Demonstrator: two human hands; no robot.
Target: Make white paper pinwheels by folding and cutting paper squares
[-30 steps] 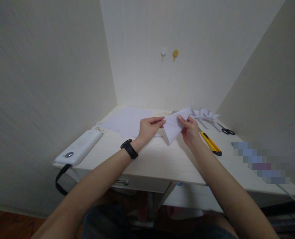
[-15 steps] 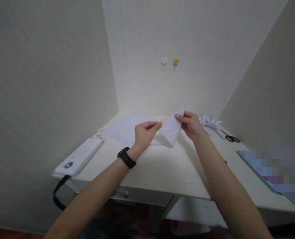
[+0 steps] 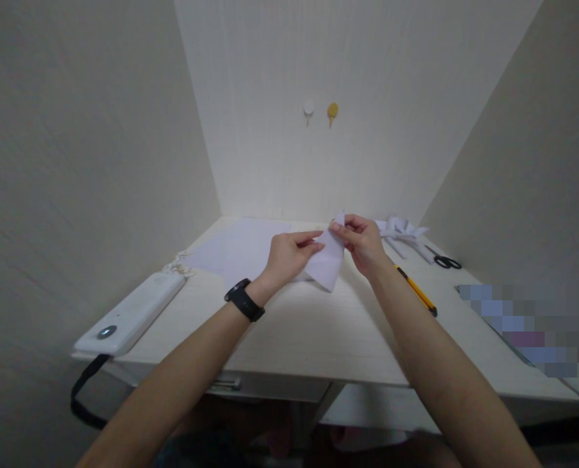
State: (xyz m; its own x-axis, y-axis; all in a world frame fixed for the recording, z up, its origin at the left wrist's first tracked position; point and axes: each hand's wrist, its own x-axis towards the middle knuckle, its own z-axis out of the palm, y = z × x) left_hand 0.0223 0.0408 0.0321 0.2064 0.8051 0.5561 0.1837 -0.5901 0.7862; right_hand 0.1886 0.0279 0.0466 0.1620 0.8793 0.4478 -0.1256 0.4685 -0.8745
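Both hands pinched the folded white paper (image 3: 326,263) above the desk (image 3: 319,325): left hand (image 3: 289,255) at its side, right hand (image 3: 362,242) at its top. It looked light, thin and bendy, best held by the edges.

two hands: a left hand (image 3: 287,255) and a right hand (image 3: 362,242). one folded paper piece (image 3: 326,263) between them. one flat sheet of paper (image 3: 243,250) on the counter (image 3: 309,325). one yellow utility knife (image 3: 416,291), one pair of scissors (image 3: 446,261), one crumpled paper shape (image 3: 401,227), one white device (image 3: 131,313), two wall hooks (image 3: 309,109), one wristband (image 3: 244,300).
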